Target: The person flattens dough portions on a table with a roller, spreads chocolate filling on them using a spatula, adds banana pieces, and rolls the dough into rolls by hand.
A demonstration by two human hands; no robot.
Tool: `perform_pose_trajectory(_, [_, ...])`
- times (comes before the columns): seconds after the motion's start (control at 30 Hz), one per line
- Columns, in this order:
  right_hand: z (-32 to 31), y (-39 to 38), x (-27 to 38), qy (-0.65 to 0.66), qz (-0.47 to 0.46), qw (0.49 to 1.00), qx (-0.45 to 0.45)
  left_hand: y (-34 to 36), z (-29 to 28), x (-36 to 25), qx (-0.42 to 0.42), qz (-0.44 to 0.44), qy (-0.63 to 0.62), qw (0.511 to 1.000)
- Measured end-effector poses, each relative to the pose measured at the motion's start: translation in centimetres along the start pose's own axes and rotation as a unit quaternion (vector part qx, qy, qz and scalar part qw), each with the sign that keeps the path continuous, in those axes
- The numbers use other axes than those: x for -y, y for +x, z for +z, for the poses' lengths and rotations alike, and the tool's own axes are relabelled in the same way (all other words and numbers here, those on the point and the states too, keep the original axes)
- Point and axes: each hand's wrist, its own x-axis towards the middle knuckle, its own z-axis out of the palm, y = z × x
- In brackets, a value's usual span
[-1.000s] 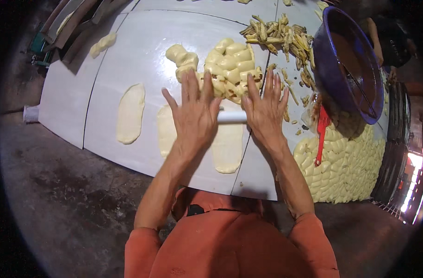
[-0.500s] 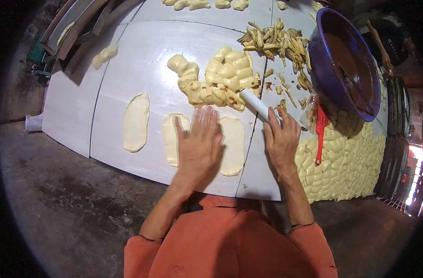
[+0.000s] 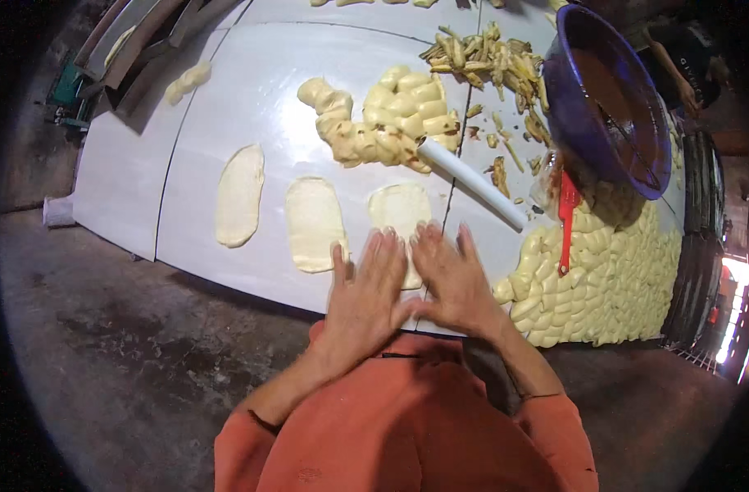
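My left hand (image 3: 366, 295) and my right hand (image 3: 454, 287) lie side by side, fingers stretched, over the lower part of a flattened dough oval (image 3: 399, 201). My left little finger is at the edge of the middle oval (image 3: 313, 221). A third oval (image 3: 238, 197) lies to the left. Just beyond my hands, a white rolling pin (image 3: 470, 182) lies diagonally against a cluster of glossy cream-coloured lumps (image 3: 403, 102).
The tiled table (image 3: 112, 189) holds banana pieces (image 3: 489, 57), many pale lumps (image 3: 604, 287), a red spatula (image 3: 566, 221), a purple tub (image 3: 571, 98) of brown liquid and a small strip of dough (image 3: 186, 82). Metal trays (image 3: 137, 41) stand back left. Another person (image 3: 678, 66) is behind the tub.
I let go of the rolling pin, which now rests diagonally on the table. My hands have moved down and closer together, onto the dough oval nearest the right.
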Motion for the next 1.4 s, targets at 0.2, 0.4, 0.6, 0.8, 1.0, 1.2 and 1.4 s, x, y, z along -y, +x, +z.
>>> perform_pose_trajectory(0.2, [2.2, -3.1, 1.0, -0.063, 0.016, 0.997, 0.051, -4.0, 2.6, -0.6, 0.017, -0.016, -0.025, 0.999])
perform_pose_trajectory(0.4, [2.0, -3.1, 0.9, -0.065, 0.046, 0.997, 0.025, -3.8, 2.8, 0.0, 0.002, -0.018, 0.011, 1.0])
perform_pose_trajectory(0.6, [-3.9, -2.8, -2.1, -0.032, 0.128, 0.961, -0.243, -4.1, 0.0, 1.9, 0.021, -0.058, 0.021, 0.998])
perform_pose_trajectory(0.8, [-8.1, -7.6, -11.1, -0.193, 0.4, 0.852, -0.278, 0.2, -2.4, 9.8, -0.065, -0.152, 0.077, 0.983])
perform_pose_trajectory(1.0, [-7.9, -7.9, -12.9, -0.12, 0.458, 0.828, -0.302, 2.1, -2.7, 11.8, -0.002, -0.154, 0.102, 0.983])
perform_pose_trajectory(1.2, [-10.3, -8.1, -13.4, -0.008, 0.545, 0.81, -0.218, 2.2, -1.8, 10.4, -0.002, -0.16, 0.113, 0.981])
perform_pose_trajectory(1.4, [-11.6, -11.0, -11.6, 0.088, 0.487, 0.794, -0.354, -2.5, -2.0, 7.2, 0.02, -0.236, 0.114, 0.965])
